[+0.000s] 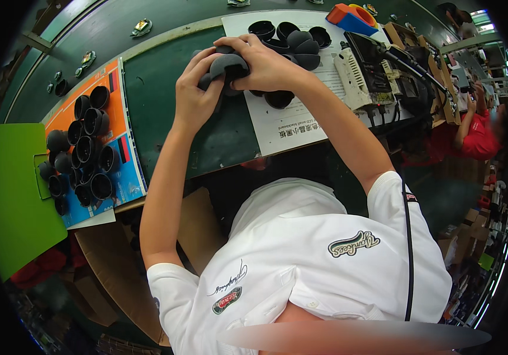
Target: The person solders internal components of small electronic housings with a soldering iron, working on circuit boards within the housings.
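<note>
1. My left hand and right hand meet over the green tabletop, and together they form one grip clenched on a single black rounded cap.
2. The cap sits between both palms, lifted just above the tabletop; my right fingers curl over its top while my left fingers press against its near-left side.
3. Just beyond my grip, a cluster of black caps lies on a white printed sheet, some with their open side up.
4. One more black cap rests on that sheet just under my right wrist, close to the grip.
5. Well off to the left of my grip, a pile of black caps covers an orange and blue printed board.
6. To the right of my grip stands a white and black machine with cables running from it.
7. Past the far cluster, an orange and blue plastic piece sits at the edge of the tabletop.
8. Far to the right, a person in a red shirt works at another station, well apart from my hands.
</note>
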Motion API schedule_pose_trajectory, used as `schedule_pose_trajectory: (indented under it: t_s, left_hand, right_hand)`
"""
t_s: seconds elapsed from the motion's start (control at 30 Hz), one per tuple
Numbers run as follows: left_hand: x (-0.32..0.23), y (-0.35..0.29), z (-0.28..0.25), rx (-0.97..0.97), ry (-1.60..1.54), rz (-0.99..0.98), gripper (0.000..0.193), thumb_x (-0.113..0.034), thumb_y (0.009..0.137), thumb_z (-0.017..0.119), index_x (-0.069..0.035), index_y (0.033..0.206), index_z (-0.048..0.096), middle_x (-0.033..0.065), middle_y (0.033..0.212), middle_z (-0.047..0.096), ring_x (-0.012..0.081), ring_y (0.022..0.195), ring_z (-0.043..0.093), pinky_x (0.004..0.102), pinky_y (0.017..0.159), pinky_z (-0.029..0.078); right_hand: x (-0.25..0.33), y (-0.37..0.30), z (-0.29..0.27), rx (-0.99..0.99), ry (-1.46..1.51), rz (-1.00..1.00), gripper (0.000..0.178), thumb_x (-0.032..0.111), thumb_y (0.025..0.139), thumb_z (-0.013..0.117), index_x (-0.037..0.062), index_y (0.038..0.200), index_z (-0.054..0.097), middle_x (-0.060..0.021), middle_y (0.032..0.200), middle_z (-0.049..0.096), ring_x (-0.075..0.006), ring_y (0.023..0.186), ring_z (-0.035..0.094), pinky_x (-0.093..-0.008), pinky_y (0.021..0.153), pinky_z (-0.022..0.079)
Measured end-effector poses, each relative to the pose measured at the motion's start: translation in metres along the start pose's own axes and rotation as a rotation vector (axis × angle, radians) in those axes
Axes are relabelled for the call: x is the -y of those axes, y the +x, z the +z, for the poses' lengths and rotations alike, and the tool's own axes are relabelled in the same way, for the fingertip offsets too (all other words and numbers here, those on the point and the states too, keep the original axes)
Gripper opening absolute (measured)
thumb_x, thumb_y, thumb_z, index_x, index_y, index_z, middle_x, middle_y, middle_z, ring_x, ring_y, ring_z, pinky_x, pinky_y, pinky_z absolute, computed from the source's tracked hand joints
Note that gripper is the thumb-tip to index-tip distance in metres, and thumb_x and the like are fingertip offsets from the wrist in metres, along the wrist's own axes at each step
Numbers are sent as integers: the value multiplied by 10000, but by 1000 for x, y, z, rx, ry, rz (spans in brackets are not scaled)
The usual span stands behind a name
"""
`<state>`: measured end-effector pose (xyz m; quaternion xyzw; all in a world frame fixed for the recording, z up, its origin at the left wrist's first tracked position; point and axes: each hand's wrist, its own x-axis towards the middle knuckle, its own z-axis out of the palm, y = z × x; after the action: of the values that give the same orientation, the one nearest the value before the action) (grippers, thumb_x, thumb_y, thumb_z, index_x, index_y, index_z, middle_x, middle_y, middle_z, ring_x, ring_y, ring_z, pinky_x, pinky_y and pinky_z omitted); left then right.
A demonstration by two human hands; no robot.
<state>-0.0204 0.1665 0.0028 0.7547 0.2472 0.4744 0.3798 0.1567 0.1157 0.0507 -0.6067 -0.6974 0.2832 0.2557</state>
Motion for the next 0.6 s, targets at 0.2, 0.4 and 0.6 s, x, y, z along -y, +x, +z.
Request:
schedule_pose_trajectory:
  t_s: [0.2, 0.4, 0.6]
  left_hand:
    - [-2, 11, -14, 240, 535, 109, 487, -55, 695, 648, -127, 1173, 587, 92, 1296, 529, 327, 1092, 565, 391, 901, 487]
    - [-2, 0, -20, 280, 980, 120, 600, -44, 622, 693, -144, 1199, 567, 88, 1372, 433, 335, 1192, 478, 391, 907, 492]
    - [-23, -10, -40, 456, 763, 20, 687, -151, 703, 649, -193, 1364, 464, 121, 1530, 218, 355, 1426, 140, 509, 1129, 202]
  right_hand:
    - [-15, 13, -3, 51, -278, 24, 819, 215, 661, 759, 239, 1393, 391, -160, 1337, 420, -345, 1098, 569, -395, 918, 493]
    - [-33, 21, 0, 40, -419, -211, 942, 350, 631, 821, 206, 1430, 344, -157, 1437, 344, -350, 1266, 425, -415, 1048, 372]
    - [-28, 11, 8, -38, -507, -384, 906, 573, 685, 728, 195, 1425, 366, -142, 1470, 315, -334, 1365, 295, -551, 1114, 222]
